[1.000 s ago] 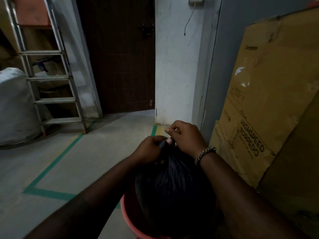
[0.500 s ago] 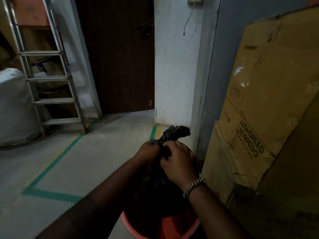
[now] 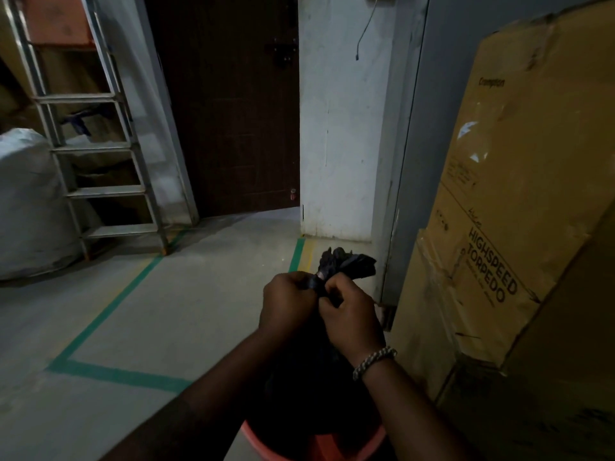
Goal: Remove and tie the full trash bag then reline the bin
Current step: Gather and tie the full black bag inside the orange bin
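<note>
Black trash bag [image 3: 346, 266] (neck bunched) in red bin [image 3: 319, 449]

Two hands [image 3: 288, 302], one bag [image 3: 346, 264], one bin [image 3: 266, 442]

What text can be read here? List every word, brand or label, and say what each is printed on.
"Crompton", small print near the top of the tall cardboard box, faint and only just legible.
"HIGHSPEED TORPEDO", large slanted print on the lower part of the same box.
Fine print under "TORPEDO" and the printed panel higher on the box: too small and blurred to read.
Nothing legible elsewhere.
</note>
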Tool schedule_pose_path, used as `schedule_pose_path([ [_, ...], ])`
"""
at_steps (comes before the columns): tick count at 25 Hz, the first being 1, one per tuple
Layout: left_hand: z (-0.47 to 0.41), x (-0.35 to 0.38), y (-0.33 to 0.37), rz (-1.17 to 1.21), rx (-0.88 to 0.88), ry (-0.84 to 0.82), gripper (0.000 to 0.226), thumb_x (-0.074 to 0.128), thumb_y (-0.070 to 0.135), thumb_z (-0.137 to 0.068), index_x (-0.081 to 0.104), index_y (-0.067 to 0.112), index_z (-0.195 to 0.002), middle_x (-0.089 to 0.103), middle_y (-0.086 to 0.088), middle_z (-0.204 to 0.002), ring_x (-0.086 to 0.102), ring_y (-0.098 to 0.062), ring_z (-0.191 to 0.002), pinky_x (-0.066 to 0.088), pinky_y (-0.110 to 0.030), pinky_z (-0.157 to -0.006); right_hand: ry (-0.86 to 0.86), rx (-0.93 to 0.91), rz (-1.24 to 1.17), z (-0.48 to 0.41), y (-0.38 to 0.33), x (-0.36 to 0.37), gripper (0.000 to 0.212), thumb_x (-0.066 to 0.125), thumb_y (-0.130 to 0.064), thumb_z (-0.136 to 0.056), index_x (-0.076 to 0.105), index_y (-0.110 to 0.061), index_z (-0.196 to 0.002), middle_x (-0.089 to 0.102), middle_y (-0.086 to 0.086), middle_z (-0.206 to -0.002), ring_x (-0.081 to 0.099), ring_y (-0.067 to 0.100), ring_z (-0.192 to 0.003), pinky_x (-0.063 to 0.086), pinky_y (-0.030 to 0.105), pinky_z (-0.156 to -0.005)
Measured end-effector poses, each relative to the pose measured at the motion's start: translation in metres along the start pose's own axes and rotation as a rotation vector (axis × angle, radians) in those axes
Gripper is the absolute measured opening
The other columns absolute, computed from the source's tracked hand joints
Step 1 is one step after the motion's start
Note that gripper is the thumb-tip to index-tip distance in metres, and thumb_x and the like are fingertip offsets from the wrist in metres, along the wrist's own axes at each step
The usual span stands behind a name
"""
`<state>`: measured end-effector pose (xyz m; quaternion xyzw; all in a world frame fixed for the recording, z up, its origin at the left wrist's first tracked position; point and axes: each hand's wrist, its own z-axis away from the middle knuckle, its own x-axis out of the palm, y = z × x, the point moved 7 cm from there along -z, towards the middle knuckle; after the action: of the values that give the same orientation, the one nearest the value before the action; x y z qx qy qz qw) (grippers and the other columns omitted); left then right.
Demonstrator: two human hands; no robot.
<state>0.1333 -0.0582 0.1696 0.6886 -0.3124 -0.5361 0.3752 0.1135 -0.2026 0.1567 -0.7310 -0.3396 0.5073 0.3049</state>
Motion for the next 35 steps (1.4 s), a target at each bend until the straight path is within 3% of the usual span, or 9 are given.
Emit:
schedule_pose_path([
  [4, 0.009, 0.000, 0.011, -0.043, 0.184, 0.047, 0.015, 0.071, 0.016, -0.083, 0.081, 0.025, -0.089, 0.074, 0.015, -0.073, 0.063, 0.013, -0.067, 0.051, -0.013, -0.065, 0.035, 0.148, -0.313, -0.002, 0.018, 0.002, 0.019, 0.069, -0.011, -0.083, 0.060, -0.024, -0.073, 0.065, -0.005, -0.069, 0.058, 0.005, -0.061, 0.046, 0.029, -0.058],
  [8, 0.013, 0.003, 0.011, 0.056, 0.158, 0.060, 0.018, 0.068, 0.008, -0.084, 0.075, 0.024, -0.090, 0.073, 0.012, -0.081, 0.067, 0.004, -0.076, 0.049, -0.011, -0.066, 0.047, 0.248, -0.476, -0.004, 0.016, 0.002, 0.013, 0.064, -0.004, -0.087, 0.067, -0.017, -0.084, 0.072, -0.001, -0.078, 0.062, 0.004, -0.066, 0.049, 0.025, -0.061],
  [14, 0.005, 0.000, 0.018, -0.013, 0.143, -0.020, 0.019, 0.067, 0.008, -0.079, 0.073, 0.025, -0.084, 0.069, 0.013, -0.073, 0.062, 0.009, -0.064, 0.041, -0.005, -0.053, 0.031, 0.111, -0.155, -0.006, 0.006, 0.001, 0.009, 0.055, -0.037, -0.090, 0.059, -0.041, -0.097, 0.068, -0.009, -0.079, 0.065, 0.012, -0.067, 0.059, 0.042, -0.062],
  [17, 0.005, -0.006, 0.021, -0.034, 0.195, 0.038, 0.022, 0.072, 0.006, -0.076, 0.075, 0.027, -0.081, 0.066, 0.019, -0.068, 0.060, 0.015, -0.064, 0.040, 0.000, -0.055, -0.005, 0.015, 0.032, -0.002, 0.000, 0.000, 0.014, 0.055, -0.038, -0.092, 0.056, -0.041, -0.106, 0.067, -0.008, -0.076, 0.063, 0.013, -0.063, 0.056, 0.041, -0.056],
  [19, 0.002, -0.008, 0.015, -0.001, 0.142, 0.085, 0.017, 0.074, 0.011, -0.077, 0.075, 0.027, -0.082, 0.071, 0.016, -0.071, 0.063, 0.013, -0.066, 0.043, -0.001, -0.057, -0.029, -0.012, -0.005, -0.002, -0.001, -0.001, 0.017, 0.061, -0.033, -0.089, 0.058, -0.039, -0.105, 0.067, -0.011, -0.080, 0.065, 0.008, -0.071, 0.058, 0.040, -0.064],
  [22, -0.009, 0.003, -0.009, 0.177, -0.124, 0.071, 0.010, 0.076, 0.018, -0.080, 0.077, 0.022, -0.089, 0.078, 0.002, -0.081, 0.071, -0.007, -0.069, 0.058, -0.023, -0.068, -0.092, 0.009, -0.069, -0.005, -0.001, 0.003, 0.024, 0.068, -0.014, -0.087, 0.059, -0.035, -0.094, 0.062, -0.012, -0.076, 0.060, 0.002, -0.068, 0.055, 0.029, -0.063],
  [25, -0.006, 0.025, -0.026, 0.522, -0.399, -0.033, 0.012, 0.073, -0.001, -0.080, 0.077, 0.008, -0.087, 0.076, -0.023, -0.086, 0.069, -0.023, -0.068, 0.056, -0.034, -0.069, -0.121, 0.099, -0.038, -0.007, 0.002, 0.010, 0.019, 0.066, -0.011, -0.090, 0.059, -0.029, -0.089, 0.064, -0.009, -0.076, 0.059, 0.001, -0.067, 0.041, 0.018, -0.054],
  [32, -0.012, 0.016, -0.027, 0.188, -0.248, -0.012, 0.006, 0.077, 0.014, -0.081, 0.077, 0.013, -0.086, 0.077, -0.004, -0.079, 0.066, -0.007, -0.061, 0.049, -0.013, -0.053, -0.047, 0.342, -0.343, -0.004, 0.018, 0.019, 0.014, 0.063, -0.010, -0.092, 0.067, -0.020, -0.083, 0.065, 0.000, -0.069, 0.059, 0.014, -0.060, 0.046, 0.027, -0.054],
  [35, -0.007, 0.020, -0.027, 0.336, -0.301, -0.033, 0.009, 0.075, 0.003, -0.080, 0.075, 0.006, -0.088, 0.076, -0.012, -0.076, 0.066, -0.017, -0.054, 0.051, -0.019, -0.048, -0.030, 0.457, -0.545, 0.007, 0.025, 0.028, 0.008, 0.063, -0.006, -0.093, 0.067, -0.011, -0.097, 0.060, 0.004, -0.060, 0.056, 0.014, -0.050, 0.047, 0.029, -0.049],
])
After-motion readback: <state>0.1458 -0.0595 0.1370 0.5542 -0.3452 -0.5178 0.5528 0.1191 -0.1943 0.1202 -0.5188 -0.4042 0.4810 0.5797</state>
